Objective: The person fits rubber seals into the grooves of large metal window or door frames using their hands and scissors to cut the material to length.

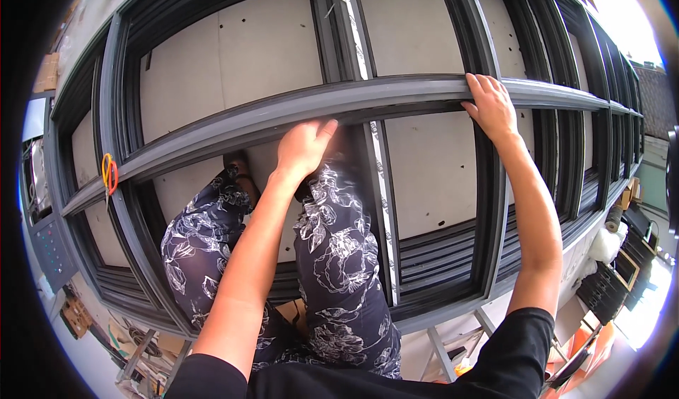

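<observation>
A large dark grey metal frame (262, 116), divided by bars into several openings, spreads in front of me. My right hand (491, 107) grips its long middle bar (417, 88) where an upright crosses, fingers over the top and thumb on the near side. At the near edge of the same bar, left of centre, is my left hand (304, 146). Its thumb sticks out to the right; the other fingers are hidden and slightly blurred. Scissors (109, 174) with orange and yellow handles rest at the bar crossing on the left, blades toward me.
My legs (339, 257) in dark patterned trousers stand within the frame's near openings. Pale panels (424, 172) show through the gaps. A control panel (53, 247) is at the far left. Metal supports (442, 353) show below the near edge. Dark pieces (615, 279) are piled at the right.
</observation>
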### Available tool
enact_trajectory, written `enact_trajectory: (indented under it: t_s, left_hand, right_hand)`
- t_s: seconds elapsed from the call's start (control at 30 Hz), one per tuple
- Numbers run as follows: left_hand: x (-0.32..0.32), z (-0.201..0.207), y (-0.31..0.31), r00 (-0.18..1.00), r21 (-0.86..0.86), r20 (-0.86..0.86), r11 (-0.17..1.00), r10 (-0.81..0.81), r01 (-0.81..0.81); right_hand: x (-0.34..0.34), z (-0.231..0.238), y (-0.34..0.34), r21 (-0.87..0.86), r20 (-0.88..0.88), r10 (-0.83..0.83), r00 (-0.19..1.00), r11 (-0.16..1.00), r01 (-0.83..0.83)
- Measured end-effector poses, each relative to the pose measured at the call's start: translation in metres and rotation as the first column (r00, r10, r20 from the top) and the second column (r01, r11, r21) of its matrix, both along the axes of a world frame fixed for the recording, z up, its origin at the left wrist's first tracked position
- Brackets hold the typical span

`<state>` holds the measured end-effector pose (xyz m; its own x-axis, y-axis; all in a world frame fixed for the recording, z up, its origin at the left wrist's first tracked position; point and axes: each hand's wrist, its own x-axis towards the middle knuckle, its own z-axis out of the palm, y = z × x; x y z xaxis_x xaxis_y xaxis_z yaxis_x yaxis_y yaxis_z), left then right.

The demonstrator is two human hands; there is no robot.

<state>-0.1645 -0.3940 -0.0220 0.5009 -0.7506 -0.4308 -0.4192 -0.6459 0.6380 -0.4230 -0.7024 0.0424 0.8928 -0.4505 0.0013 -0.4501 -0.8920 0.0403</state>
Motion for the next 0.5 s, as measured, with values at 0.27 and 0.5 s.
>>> enact_trajectory:
  t_s: [0.27, 0.5]
  left_hand:
    - [0.002, 0.0, -0.002, 0.999, 0.007, -0.039, 1.0, 0.013, -0.012]
    - [0.005, -0.005, 0.0, 0.999, -0.013, -0.042, 1.0, -0.005, 0.005]
  right_hand:
    - [0.011, -0.007, 0.002, -0.115, -0.042, -0.004, 0.999, 0.993, 0.0]
    - [-0.005, 0.003, 0.022, -0.074, -0.085, -0.034, 0.996, 0.997, 0.028]
